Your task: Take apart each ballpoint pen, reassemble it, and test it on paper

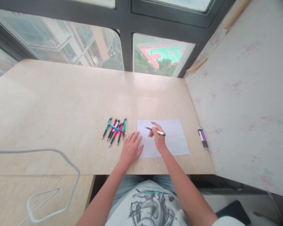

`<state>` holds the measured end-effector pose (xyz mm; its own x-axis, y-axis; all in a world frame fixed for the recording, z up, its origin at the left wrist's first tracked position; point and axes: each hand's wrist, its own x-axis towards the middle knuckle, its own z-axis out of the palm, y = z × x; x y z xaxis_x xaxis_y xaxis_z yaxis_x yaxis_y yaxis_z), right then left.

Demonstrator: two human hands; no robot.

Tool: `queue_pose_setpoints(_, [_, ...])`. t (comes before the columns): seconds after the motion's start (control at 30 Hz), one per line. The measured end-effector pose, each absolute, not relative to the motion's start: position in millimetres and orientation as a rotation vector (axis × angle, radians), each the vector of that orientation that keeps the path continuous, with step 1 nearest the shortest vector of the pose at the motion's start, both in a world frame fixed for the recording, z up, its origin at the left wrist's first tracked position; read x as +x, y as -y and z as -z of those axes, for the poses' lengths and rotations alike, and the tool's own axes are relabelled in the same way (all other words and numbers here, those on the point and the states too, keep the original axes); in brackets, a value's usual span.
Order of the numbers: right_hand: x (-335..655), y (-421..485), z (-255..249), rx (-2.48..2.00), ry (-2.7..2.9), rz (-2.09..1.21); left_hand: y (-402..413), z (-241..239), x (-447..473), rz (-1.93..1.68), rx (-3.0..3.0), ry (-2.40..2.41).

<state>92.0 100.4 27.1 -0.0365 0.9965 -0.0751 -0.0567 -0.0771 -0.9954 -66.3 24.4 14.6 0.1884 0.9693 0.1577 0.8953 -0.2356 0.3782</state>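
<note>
Right hand (159,140): gripping pen (161,133) over paper (173,146) | Left hand (130,147): spread flat across paper's left edge | Loose pens (116,128): on table (61,110), beside left hand

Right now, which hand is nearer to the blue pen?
Left. The left hand lies close to one end of the blue pen, to its right; the right hand is farther right, over the paper, holding another pen.

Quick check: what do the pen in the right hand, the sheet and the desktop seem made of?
Pen: likely plastic, from its smooth white-and-black body. Sheet: almost surely paper, being thin, flat and matte white. Desktop: perhaps laminate or stone; its mottled beige, softly shiny surface leaves that open.
</note>
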Motion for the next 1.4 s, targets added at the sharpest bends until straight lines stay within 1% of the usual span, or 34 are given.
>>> queue_pose_setpoints(0.13, [77,-112,-14,-1.241,1.312,-1.274,-24,-16,-66,-0.576,2.244,-1.815])
queue_pose_setpoints(0.27, [62,-127,-7,-1.396,1.468,-1.028,-24,-16,-66,-0.583,2.226,-1.816])
queue_pose_setpoints(0.4, [56,-135,-2,-1.398,1.648,-0.884,-24,-15,-66,-0.568,2.206,-1.818])
queue_pose_setpoints(0.8, [56,-133,5,-1.425,1.679,-0.885,-22,-17,-65,-0.594,2.156,-1.807])
queue_pose_setpoints(1.03, [57,-131,-5,-1.321,1.494,-1.090,-21,-16,-65,-0.599,2.152,-1.808])
queue_pose_setpoints(1.3, [54,-129,1,-1.446,1.675,-0.818,-20,-15,-66,-0.623,2.157,-1.798])
queue_pose_setpoints(1.4, [52,-129,6,-1.455,1.711,-0.775,-20,-14,-67,-0.645,2.160,-1.795])
